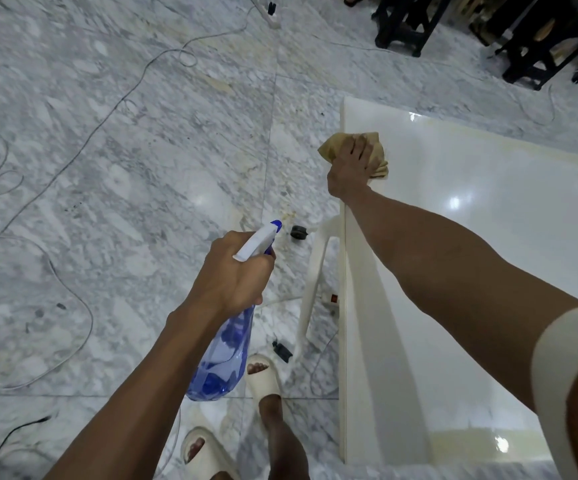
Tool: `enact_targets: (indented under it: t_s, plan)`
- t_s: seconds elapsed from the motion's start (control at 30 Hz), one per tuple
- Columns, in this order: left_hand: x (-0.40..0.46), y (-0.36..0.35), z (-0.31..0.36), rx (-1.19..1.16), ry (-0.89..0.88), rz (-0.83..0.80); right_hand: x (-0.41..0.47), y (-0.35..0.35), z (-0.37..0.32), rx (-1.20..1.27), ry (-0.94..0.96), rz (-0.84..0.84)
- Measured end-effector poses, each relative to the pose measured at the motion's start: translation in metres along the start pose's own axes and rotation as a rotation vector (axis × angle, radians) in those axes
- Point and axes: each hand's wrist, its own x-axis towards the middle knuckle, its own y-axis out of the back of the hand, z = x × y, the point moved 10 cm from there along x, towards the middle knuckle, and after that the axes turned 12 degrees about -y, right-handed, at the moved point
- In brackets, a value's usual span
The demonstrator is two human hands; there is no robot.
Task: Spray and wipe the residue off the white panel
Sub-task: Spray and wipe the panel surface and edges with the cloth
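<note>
Item 1, white panel (471, 237): glossy slab, raised off floor, fills R side of view; long L edge runs from near to far. Yellowish residue (509, 142) streaked along far edge and at near edge; light reflections on surface.

Item 2, cloth (372, 155): tan, crumpled, lying on panel at far L corner area, partly hanging past L edge. Sits directly under palm and fingers of R hand, edges showing on both sides of it.

Item 3, right hand (348, 168): palm down, fingers spread over cloth, pressing it onto panel. Forearm stretched along panel's L edge; cream sleeve (557, 348) at upper arm.

Item 4, spray bottle (225, 344): clear blue body w/ blue liquid, white trigger head, blue nozzle (275, 225). Held over floor, L of panel, apart from it; nozzle pointing away toward far side, body hanging down below fist.

Item 5, left hand (234, 271): closed tight round bottle neck, just under trigger head. Finger on trigger: cannot tell.

Item 6, misc: grey marble floor (107, 168); white chair leg (312, 282) under panel; cables (73, 161) across floor; power strip (331, 301) w/ red switch beside panel edge; cream slippers (263, 375) on both feet; dark stools (405, 22) far R.
</note>
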Motion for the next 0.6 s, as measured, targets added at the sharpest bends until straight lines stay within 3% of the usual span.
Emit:
enact_targets:
  t_s: [0.6]
  plan:
    - [-0.136,-0.011,-0.028,0.027,-0.057,-0.078,-0.205,-0.022,0.08,-0.004,-0.033,0.093]
